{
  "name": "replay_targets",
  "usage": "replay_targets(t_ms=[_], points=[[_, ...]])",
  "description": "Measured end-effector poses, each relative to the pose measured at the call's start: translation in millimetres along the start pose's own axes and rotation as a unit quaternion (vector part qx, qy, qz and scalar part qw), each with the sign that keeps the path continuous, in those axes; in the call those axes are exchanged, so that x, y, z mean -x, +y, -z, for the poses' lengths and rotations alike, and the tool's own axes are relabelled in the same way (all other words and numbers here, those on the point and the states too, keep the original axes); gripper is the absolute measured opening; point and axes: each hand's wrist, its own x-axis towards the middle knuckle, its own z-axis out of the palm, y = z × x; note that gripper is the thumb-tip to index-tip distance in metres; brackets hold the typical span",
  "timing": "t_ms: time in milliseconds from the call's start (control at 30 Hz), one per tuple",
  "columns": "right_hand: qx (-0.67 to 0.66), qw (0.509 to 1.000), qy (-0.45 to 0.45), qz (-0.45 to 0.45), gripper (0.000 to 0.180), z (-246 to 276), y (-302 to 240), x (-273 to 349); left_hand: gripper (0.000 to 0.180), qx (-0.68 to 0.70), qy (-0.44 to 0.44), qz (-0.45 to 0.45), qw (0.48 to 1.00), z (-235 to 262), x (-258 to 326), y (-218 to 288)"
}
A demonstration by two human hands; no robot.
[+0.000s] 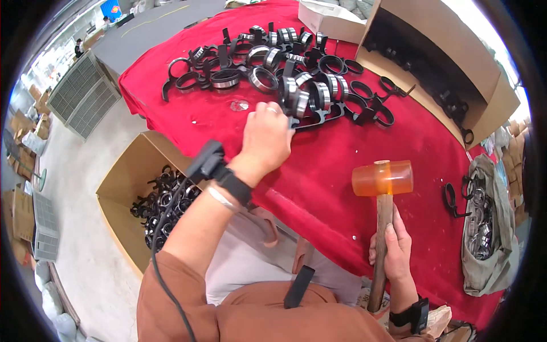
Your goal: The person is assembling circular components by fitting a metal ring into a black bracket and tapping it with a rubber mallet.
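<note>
My right hand (pixel 393 251) is wrapped round the wooden handle of a mallet (pixel 383 179), whose orange translucent head points away from me above the red cloth. My left hand (pixel 265 135) is stretched over the table, knuckles up and fingers curled, at the near edge of a pile of black rings with handles (pixel 226 78). Its fingertips are hidden behind the hand, beside a black ring part (pixel 319 118), so what they grip cannot be made out. Shiny silver metal rings (pixel 263 79) sit inside or among several of the black ones.
A red cloth (pixel 336 211) covers the table. Left below its edge stands a cardboard box (pixel 122 171) full of ring parts. At the back right is an open carton (pixel 456 62) with black parts; a grey sack (pixel 484 279) of metal rings lies at the right. One black ring (pixel 450 196) is near the sack.
</note>
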Motion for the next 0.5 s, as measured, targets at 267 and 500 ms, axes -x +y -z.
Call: replay_targets(t_ms=[267,500], points=[[0.002,1.0,0.002,-0.008,0.054,-1.0,-1.4,0.6,0.024,0.577,-0.135,0.32,0.739,59.2,-6.5,-15.3],[0.053,0.999,-0.003,-0.004,0.053,-10.7,-0.7,8.9,0.022,0.618,-0.149,0.362,0.682,49.7,140.0,17.8]])
